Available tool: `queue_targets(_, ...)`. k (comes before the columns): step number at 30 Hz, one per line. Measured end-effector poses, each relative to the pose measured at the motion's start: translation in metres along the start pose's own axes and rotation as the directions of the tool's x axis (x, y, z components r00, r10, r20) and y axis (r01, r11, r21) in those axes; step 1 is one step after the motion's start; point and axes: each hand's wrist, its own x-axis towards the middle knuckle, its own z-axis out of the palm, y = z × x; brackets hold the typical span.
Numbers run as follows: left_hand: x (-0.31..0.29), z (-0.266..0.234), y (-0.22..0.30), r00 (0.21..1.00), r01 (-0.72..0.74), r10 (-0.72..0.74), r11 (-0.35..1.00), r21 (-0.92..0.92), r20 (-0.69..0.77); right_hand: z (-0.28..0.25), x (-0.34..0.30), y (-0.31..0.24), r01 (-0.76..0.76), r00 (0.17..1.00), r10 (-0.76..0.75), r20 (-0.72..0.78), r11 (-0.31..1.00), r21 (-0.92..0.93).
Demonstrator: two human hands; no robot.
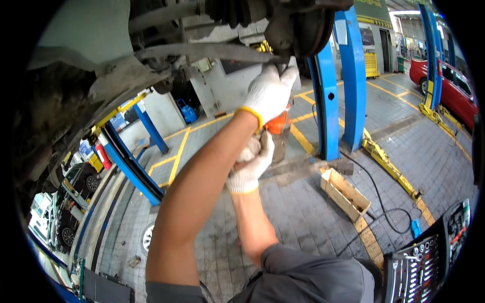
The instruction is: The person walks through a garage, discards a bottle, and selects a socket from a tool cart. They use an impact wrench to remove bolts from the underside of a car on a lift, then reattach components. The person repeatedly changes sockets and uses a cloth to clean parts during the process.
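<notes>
Both my hands wear white knit gloves. My left hand (271,92) is raised under the car, its fingers closed about a small dark part at the lower end of a joint (284,56). That joint sits at the outer end of a grey suspension arm (207,51), beside the brake disc (316,33). Below my left wrist, my right hand (255,160) is curled shut, and what it holds is hidden by the glove and my left arm. An orange object (278,122) shows just behind the gloves; whether I touch it cannot be told.
Blue lift posts (352,76) rise at the right, with a yellow lift arm (389,164) low across the floor. A wooden box (345,194) and a black cable (376,187) lie nearby. An open tool case (414,270) with sockets and wrenches stands at lower right.
</notes>
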Motion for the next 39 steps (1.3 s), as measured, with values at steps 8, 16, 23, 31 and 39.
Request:
queue_targets(8, 0.042, 0.007, -0.05, 0.903, -0.42, 0.429, 0.887, 0.192, -0.01, -0.081, 0.066, -0.001, -0.214, 0.706, 0.072, 0.704, 0.97, 0.115)
queue_targets(16, 0.006, -0.004, 0.008, 0.997, 0.017, -0.017, 1.0, -0.002, 0.078, -0.036, 0.022, -0.001, 0.085, 0.985, -0.074, 0.157, 0.994, -0.063)
queue_targets(23, 0.009, 0.0, -0.006, 0.991, -0.02, 0.033, 0.994, -0.103, 0.128, -0.04, 0.018, -0.003, 0.067, 0.976, -0.05, 0.211, 0.995, -0.073)
queue_targets(31, -0.025, 0.001, -0.048, 0.999, -0.002, -0.01, 0.94, -0.342, -0.035, -0.079, -0.005, -0.021, -0.046, 0.996, 0.061, 0.059, 0.972, -0.229)
queue_targets(39, -0.087, -0.055, -0.243, 0.797, 0.131, -0.529, 0.622, -0.772, -0.291, -0.21, -0.016, -0.087, 0.621, 0.784, 0.336, 0.522, -0.436, -0.651)
